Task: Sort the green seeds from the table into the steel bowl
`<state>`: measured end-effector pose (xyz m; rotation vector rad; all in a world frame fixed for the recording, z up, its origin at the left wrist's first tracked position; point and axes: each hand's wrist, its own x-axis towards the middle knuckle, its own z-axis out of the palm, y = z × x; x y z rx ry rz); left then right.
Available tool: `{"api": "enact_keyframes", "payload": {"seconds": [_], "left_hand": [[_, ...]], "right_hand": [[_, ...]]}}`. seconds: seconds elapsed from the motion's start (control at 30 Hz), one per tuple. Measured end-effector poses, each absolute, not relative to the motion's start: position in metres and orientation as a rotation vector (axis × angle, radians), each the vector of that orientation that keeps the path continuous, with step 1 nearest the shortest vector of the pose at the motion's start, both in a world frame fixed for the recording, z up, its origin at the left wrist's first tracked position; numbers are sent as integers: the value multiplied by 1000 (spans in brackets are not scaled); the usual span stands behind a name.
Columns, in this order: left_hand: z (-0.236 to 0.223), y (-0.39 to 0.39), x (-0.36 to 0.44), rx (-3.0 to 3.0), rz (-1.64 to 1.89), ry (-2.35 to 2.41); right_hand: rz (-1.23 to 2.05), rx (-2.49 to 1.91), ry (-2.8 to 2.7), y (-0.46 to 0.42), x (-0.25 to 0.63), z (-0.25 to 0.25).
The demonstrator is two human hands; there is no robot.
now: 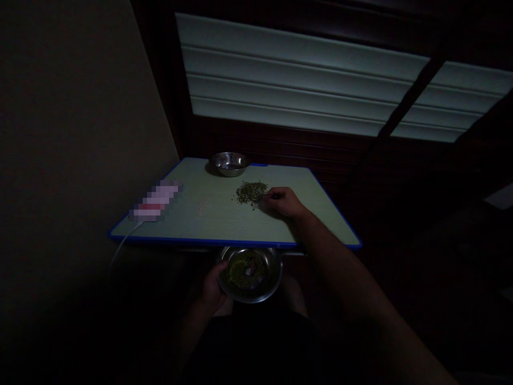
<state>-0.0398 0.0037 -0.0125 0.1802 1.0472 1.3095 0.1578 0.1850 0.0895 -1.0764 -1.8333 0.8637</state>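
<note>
My left hand (214, 286) grips the left rim of a round metal bowl (276, 280) held just below the table's front edge. Green grains (238, 270) lie inside it, along with a small dark item (250, 266) bearing a red and white mark, whose kind I cannot tell. On the folding table (224, 224), small greenish-brown grains (251, 191), like beans or seeds, are spread in a loose pile. My right hand (282, 200) rests at the pile's right side with its fingers curled together; what they hold, if anything, is hidden.
A second metal bowl (230, 170) stands at the table's back edge. Toward the left lies a blurred-out pinkish object (156, 200) with a white cable (122, 243) hanging over the edge. A wall (88, 107) borders the left, and a slatted panel (296, 80) rises behind. The room is dim.
</note>
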Motion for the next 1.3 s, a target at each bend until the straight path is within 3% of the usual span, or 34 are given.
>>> {"api": "enact_keyframes", "payload": {"seconds": [0.97,1.3], "left_hand": [[-13,2,-41,213,1318,1004],[-12,1,-41,198,1325,1010]], "right_hand": [[1059,-1083,-1878,179,156,93],[838,-1202,-1796,184,157,90]]}}
